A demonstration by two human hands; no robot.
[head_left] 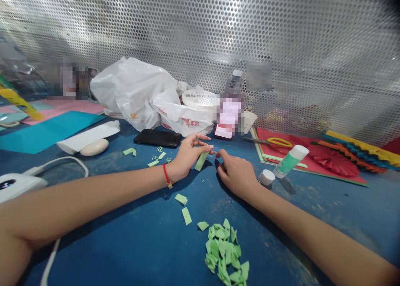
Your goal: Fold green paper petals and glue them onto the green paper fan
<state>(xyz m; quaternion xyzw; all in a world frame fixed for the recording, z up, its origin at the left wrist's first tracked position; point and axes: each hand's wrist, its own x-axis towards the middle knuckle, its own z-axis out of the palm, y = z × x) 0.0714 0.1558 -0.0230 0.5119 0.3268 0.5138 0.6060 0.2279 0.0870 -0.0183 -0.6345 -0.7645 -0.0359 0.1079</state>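
Note:
A light green paper strip (201, 161) is pinched between the thumb and fingers of my left hand (188, 156), just above the blue table. Close by on the right, my right hand (236, 172) rests knuckles up with its fingers curled; whatever they hold, if anything, is hidden. Its index fingertip comes near the left fingertips. Toward me lies a heap of small folded green paper pieces (223, 248). Two loose green rectangles (186, 215) and one folded piece (203, 226) lie between the heap and my left wrist. Several green scraps (153, 163) are scattered beyond my left forearm.
A glue stick (289, 163) stands uncapped beside its white cap (266, 177). Yellow-handled scissors (279, 142) lie on red paper (312, 167) at right. Behind are a black phone (158, 138), a lit upright phone (229, 115), white plastic bags (134, 92) and a perforated metal wall (200, 31).

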